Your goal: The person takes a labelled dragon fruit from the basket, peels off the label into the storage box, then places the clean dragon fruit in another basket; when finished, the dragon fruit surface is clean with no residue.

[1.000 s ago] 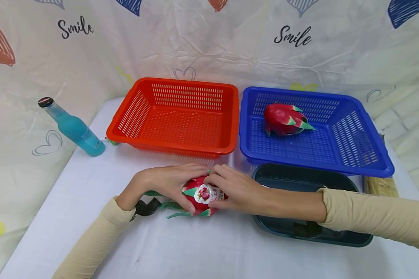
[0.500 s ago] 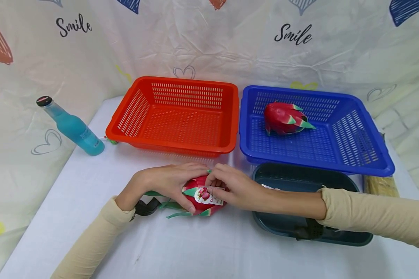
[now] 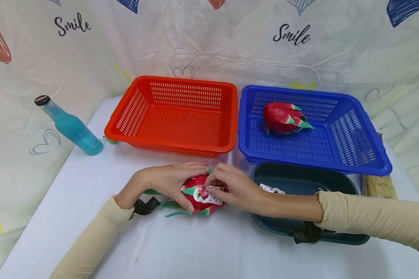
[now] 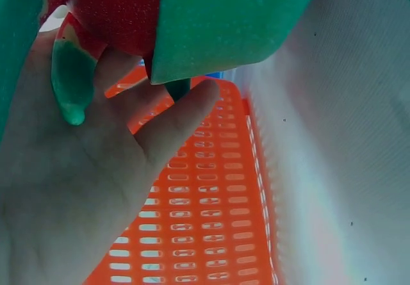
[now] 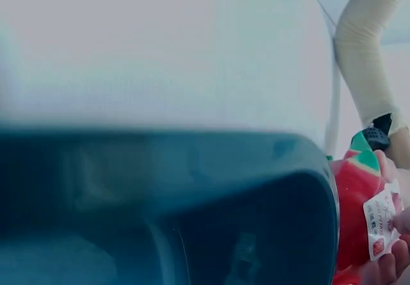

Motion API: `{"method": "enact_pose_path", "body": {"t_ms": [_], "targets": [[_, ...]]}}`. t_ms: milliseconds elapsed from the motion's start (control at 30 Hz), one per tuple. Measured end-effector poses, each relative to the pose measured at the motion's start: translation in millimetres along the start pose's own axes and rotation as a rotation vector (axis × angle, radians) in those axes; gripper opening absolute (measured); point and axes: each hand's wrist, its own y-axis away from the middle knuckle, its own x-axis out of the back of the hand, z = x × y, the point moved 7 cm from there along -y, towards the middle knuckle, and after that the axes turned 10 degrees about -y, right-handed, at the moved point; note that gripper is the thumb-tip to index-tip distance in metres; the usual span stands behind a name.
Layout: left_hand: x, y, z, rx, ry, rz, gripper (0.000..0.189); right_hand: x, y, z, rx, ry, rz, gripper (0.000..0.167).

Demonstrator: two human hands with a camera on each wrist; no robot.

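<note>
A red dragon fruit [image 3: 199,180] with green-tipped scales lies on the white-covered table, a printed white sticker [image 3: 214,198] on its upper side. My left hand [image 3: 167,183] holds the fruit from the left, fingers over the far side and thumb on the near side. My right hand [image 3: 235,190] is at the fruit's right, its thumb and curled fingers pinching at the sticker. In the right wrist view the thumb tip lies over the edge of the sticker [image 5: 379,218]. The left wrist view shows the fruit's underside [image 4: 122,13] and large green scales above my palm.
Behind the hands stands a red basket [image 3: 181,149]. Right of it, a blue basket [image 3: 314,164] holds another dragon fruit [image 3: 281,118]. A dark tray [image 3: 338,180] under my right forearm contains a printed white label [image 3: 270,188]. A blue bottle [image 3: 73,128] stands at left.
My right fingers have drawn in from lying spread over the fruit to a curled pinch at the sticker, which has tilted slightly. The left hand keeps its hold on the fruit.
</note>
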Motion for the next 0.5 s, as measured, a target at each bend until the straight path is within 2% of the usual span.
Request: {"method": "enact_pose_path", "body": {"t_ms": [233,367,500], "targets": [[-0.3,-0.8,1.5,-0.033,0.018,0.014,0.092,1,4.2,0,0.037,-0.003,0.05,0.011],[0.3,-1.0,3.9,-0.058,0.015,0.029,0.088,1,5.8,3,0.018,-0.076,0.076,0.012],[1.7,-1.2,5.6,-0.081,0.008,0.047,0.081,0,7.0,10,-0.042,-0.179,0.111,0.011]]}}
